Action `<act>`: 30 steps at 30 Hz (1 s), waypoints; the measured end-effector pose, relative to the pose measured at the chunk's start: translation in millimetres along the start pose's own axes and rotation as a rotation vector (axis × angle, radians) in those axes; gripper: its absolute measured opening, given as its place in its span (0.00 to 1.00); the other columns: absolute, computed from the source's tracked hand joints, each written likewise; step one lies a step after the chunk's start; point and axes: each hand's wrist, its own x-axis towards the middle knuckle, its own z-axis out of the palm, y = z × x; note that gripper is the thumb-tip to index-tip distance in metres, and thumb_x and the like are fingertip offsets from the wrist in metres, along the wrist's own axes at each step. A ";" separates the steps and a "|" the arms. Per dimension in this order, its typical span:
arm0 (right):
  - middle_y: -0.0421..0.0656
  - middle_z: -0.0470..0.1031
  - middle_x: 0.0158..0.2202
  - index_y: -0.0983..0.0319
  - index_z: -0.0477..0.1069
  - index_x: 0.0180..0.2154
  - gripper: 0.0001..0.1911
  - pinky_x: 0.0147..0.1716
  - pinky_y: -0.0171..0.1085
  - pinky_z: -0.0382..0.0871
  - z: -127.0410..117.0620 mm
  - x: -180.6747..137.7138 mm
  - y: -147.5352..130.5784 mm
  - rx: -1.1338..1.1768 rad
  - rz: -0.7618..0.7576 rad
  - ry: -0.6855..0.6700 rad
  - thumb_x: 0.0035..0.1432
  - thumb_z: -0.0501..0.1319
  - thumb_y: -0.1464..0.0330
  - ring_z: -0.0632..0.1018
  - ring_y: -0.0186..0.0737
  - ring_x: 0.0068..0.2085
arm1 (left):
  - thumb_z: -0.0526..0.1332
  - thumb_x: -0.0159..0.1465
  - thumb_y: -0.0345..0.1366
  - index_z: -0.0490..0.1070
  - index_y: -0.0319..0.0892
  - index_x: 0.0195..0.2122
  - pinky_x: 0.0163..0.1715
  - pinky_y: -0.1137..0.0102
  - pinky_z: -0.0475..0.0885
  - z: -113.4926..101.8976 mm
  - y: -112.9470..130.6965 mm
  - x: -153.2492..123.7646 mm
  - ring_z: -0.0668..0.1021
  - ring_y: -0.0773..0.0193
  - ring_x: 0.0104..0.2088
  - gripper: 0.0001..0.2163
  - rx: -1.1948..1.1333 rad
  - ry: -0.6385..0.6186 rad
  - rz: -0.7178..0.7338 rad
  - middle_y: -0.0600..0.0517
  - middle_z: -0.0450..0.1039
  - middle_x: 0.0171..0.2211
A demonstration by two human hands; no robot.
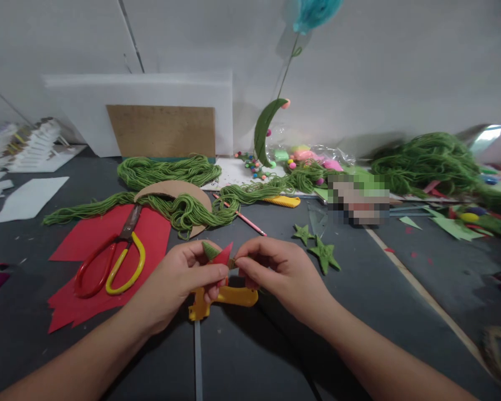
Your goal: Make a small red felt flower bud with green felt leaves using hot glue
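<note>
Between the fingers of my left hand [179,278] is a small pointed piece, apparently a yarn-wrapped star [210,250], with red paper [222,255] against it. My right hand [281,273] is closed in a pinch at its right tip; the fingers partly hide what they grip. Just below both hands lies a yellow glue gun [236,296] with a glue stick [198,359] pointing toward me. Two green yarn stars, a small one [303,234] and a larger one [324,254], rest on the table right of my right hand.
Scissors [125,239] with red and yellow handles lie on red paper [158,223] at left. Behind are green yarn [167,171], a cardboard crescent [171,189], a pencil [250,223] and a yellow cutter [284,201]. A green moon ornament [264,131] hangs near the wall.
</note>
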 end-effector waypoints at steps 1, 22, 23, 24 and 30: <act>0.35 0.68 0.20 0.63 0.69 0.28 0.04 0.20 0.28 0.63 0.2 0.2 0.0 0.003 0.015 -0.007 0.54 0.57 0.71 0.69 0.28 0.20 | 0.65 0.54 0.33 0.71 0.40 0.29 0.19 0.80 0.65 0.4 -0.5 -0.1 0.70 0.76 0.17 0.05 0.021 0.008 0.001 0.60 0.69 0.18; 0.39 0.71 0.26 0.62 0.69 0.33 0.04 0.25 0.30 0.60 1.4 -1.7 5.8 -0.453 -0.204 0.024 0.57 0.56 0.70 0.68 0.31 0.24 | 0.63 0.53 0.34 0.70 0.39 0.25 0.20 0.77 0.66 -0.1 1.5 6.7 0.71 0.71 0.18 0.05 0.228 0.308 0.127 0.56 0.70 0.17; 0.40 0.71 0.27 0.62 0.68 0.33 0.04 0.26 0.31 0.60 1.0 -1.3 7.4 -0.494 -0.244 0.000 0.57 0.55 0.71 0.68 0.31 0.25 | 0.63 0.53 0.35 0.70 0.38 0.26 0.20 0.77 0.66 -1.5 1.6 8.3 0.71 0.71 0.18 0.05 0.210 0.336 0.162 0.55 0.72 0.18; 0.40 0.71 0.27 0.62 0.68 0.33 0.05 0.27 0.31 0.60 0.8 -0.3 9.4 -0.528 -0.275 -0.030 0.57 0.54 0.73 0.68 0.32 0.26 | 0.63 0.54 0.35 0.71 0.37 0.27 0.20 0.77 0.66 -2.6 1.9 9.7 0.71 0.71 0.18 0.05 0.175 0.353 0.190 0.54 0.74 0.20; 0.50 0.71 0.38 0.65 0.69 0.33 0.08 0.39 0.38 0.64 1.8 7.5 19.0 -0.683 -0.385 -0.085 0.56 0.53 0.78 0.71 0.42 0.40 | 0.63 0.54 0.32 0.73 0.35 0.26 0.25 0.77 0.72 -3.8 3.3 15.0 0.77 0.70 0.24 0.04 -0.114 0.326 0.200 0.50 0.78 0.27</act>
